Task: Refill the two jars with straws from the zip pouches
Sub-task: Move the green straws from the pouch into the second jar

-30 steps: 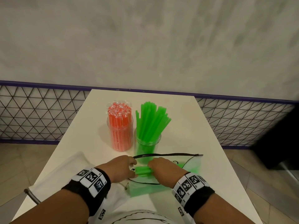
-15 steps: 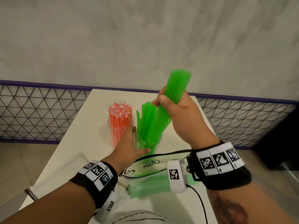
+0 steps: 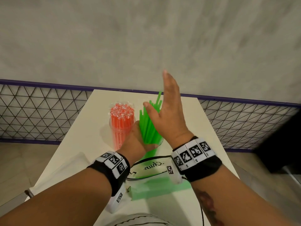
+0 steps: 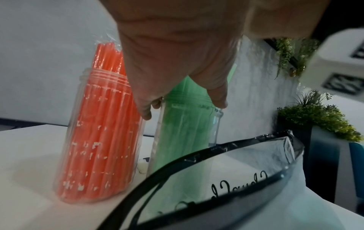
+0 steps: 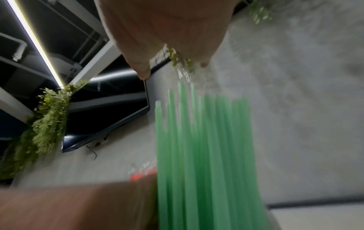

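Note:
Two clear jars stand side by side on the white table point(image 3: 197, 128). The left jar point(image 3: 121, 128) is packed with wrapped orange straws. The right jar point(image 4: 187, 132) holds loose green straws point(image 3: 149, 126). My left hand point(image 3: 135, 141) grips this green jar at its neck, thumb and fingers point(image 4: 218, 101) on either side. My right hand point(image 3: 167, 108) is flat and upright, fingers straight, its palm against the right side of the green straws point(image 5: 206, 155). An open clear zip pouch point(image 3: 154, 185) with green straws lies near me under both wrists.
A second, pale pouch point(image 3: 65, 173) lies at the table's near left. A wire mesh fence point(image 3: 40, 111) with a purple rail runs behind the table below a grey wall. Potted plants point(image 4: 315, 118) stand off to the right.
My right hand lifted a bundle of green straws from the pouch to the green jar, let them go and opened flat. My left hand moved from the pouch to the jar.

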A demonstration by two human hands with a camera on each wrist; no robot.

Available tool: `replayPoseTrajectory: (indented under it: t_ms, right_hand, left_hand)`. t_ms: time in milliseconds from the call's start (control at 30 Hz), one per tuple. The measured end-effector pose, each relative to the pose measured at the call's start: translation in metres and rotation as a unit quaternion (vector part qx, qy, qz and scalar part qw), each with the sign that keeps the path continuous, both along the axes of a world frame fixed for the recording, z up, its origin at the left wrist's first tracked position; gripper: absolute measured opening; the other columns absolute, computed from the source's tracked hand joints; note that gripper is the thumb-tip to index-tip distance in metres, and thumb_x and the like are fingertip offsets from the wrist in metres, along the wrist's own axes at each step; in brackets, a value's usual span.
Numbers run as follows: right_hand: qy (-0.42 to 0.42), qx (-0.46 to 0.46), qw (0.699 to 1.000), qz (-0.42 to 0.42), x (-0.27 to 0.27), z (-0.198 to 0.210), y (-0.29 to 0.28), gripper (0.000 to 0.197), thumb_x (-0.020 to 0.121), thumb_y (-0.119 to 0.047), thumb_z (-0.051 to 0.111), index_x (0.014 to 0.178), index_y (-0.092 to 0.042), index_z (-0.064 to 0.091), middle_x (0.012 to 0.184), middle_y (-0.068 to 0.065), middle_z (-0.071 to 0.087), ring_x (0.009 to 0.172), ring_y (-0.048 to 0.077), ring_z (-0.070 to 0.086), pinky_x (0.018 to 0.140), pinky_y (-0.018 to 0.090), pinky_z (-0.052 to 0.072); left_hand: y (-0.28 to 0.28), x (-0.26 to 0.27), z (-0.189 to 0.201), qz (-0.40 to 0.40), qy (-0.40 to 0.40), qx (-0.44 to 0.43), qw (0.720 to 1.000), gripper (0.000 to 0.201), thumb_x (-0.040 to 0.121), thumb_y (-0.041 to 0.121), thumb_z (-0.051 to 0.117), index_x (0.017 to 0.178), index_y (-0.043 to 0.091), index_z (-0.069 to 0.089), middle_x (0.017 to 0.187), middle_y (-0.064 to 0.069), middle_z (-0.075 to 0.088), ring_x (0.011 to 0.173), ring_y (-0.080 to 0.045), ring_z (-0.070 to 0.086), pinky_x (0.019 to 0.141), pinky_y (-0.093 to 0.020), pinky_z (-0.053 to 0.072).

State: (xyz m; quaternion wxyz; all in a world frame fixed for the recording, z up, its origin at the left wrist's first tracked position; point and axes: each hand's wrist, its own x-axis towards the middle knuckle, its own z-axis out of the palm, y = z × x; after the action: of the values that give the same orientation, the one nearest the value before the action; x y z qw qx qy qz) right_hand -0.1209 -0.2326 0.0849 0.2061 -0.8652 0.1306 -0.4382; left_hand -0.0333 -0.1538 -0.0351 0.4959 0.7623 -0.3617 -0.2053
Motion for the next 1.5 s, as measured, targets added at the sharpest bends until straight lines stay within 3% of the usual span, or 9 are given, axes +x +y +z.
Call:
replayPoseTrajectory:
  t_ms: [300,467,600,800,967,1133,1233,1400,1500]
  right_hand:
    - [0.440,-0.063,0.896,0.013,0.028,-0.019,-0.013,0.065,0.103,-0.049,0.024,0.156,-0.015,0.010,0.164,0.004,0.004,0.151,0.019,0.003,0.121,0.040,0.007]
    - [0.281,-0.177,0.943,0.000,0.022,-0.005,-0.007,0.054,0.098,-0.056,0.034,0.143,-0.028,0.046,0.163,0.003,0.014,0.150,0.029,0.003,0.119,0.053,0.001]
    - [0.117,-0.143,0.981,-0.059,0.022,0.001,-0.015,0.059,0.096,-0.051,0.042,0.148,-0.023,0.039,0.163,0.012,0.009,0.150,0.032,0.001,0.119,0.049,0.003]
    - [0.471,-0.065,0.879,0.013,0.027,-0.017,-0.025,0.070,0.101,-0.055,0.018,0.156,-0.014,0.007,0.164,0.007,0.006,0.151,0.020,0.009,0.120,0.044,0.011]
    - [0.399,-0.111,0.910,-0.017,0.024,-0.009,-0.014,0.062,0.101,-0.051,0.022,0.152,-0.017,0.025,0.161,0.008,0.020,0.148,0.025,0.017,0.119,0.050,0.013]
    - [0.123,-0.060,0.985,0.105,-0.017,-0.005,0.027,0.030,0.097,-0.028,0.041,0.082,-0.012,0.062,0.081,0.002,0.058,0.075,0.017,0.055,0.069,0.030,0.045]
    - [0.351,-0.037,0.919,0.174,-0.032,-0.035,0.046,0.034,0.100,-0.024,0.042,0.068,-0.017,0.050,0.066,-0.002,0.048,0.060,0.016,0.048,0.060,0.035,0.046]
    - [0.582,-0.080,0.801,0.116,-0.030,-0.120,0.023,0.025,0.095,-0.021,0.052,0.094,-0.002,0.069,0.083,0.013,0.062,0.076,0.031,0.057,0.064,0.033,0.035]
    - [0.639,-0.024,0.756,0.142,-0.036,-0.142,0.021,0.028,0.085,-0.035,0.067,0.100,-0.011,0.069,0.085,0.005,0.059,0.079,0.026,0.056,0.070,0.032,0.043]
  left_hand:
    - [0.001,0.004,-0.009,-0.028,0.016,-0.024,0.999,0.102,0.064,0.031,0.090,0.142,0.041,0.026,0.134,0.022,0.048,0.127,-0.003,0.045,0.108,-0.030,0.040]
    - [0.001,0.004,-0.006,-0.007,-0.025,-0.001,1.000,0.102,0.065,0.034,0.089,0.145,0.029,0.027,0.136,0.016,0.046,0.128,-0.010,0.045,0.108,-0.031,0.040]
    - [0.003,0.005,-0.008,0.005,-0.010,0.021,1.000,0.100,0.065,0.036,0.090,0.143,0.028,0.028,0.131,0.012,0.049,0.120,-0.010,0.047,0.100,-0.030,0.042]
    - [0.003,0.006,-0.008,-0.010,-0.008,0.019,1.000,0.101,0.060,0.040,0.090,0.140,0.035,0.028,0.132,0.013,0.051,0.124,-0.012,0.050,0.103,-0.033,0.043]
    - [0.005,0.008,-0.008,-0.021,0.010,0.022,0.999,0.103,0.061,0.038,0.090,0.140,0.036,0.025,0.134,0.012,0.049,0.124,-0.011,0.047,0.101,-0.031,0.042]
    - [0.022,0.014,-0.014,-0.035,-0.009,0.068,0.997,0.069,0.065,0.054,0.078,0.123,0.026,0.051,0.107,0.011,0.061,0.101,-0.008,0.062,0.080,-0.027,0.054]
    - [0.041,0.010,-0.007,-0.051,-0.065,0.104,0.991,0.009,0.087,0.021,0.064,0.081,0.021,0.057,0.080,0.002,0.061,0.076,-0.008,0.063,0.064,-0.028,0.049]
    - [0.061,-0.001,-0.016,-0.158,-0.095,0.343,0.921,0.017,0.086,0.009,0.062,0.082,0.025,0.057,0.086,0.009,0.053,0.076,-0.009,0.050,0.053,-0.014,0.035]
    - [0.059,-0.007,-0.023,-0.239,-0.125,0.379,0.885,0.040,0.087,-0.003,0.048,0.108,0.025,0.068,0.113,0.003,0.060,0.098,-0.013,0.054,0.072,-0.012,0.039]
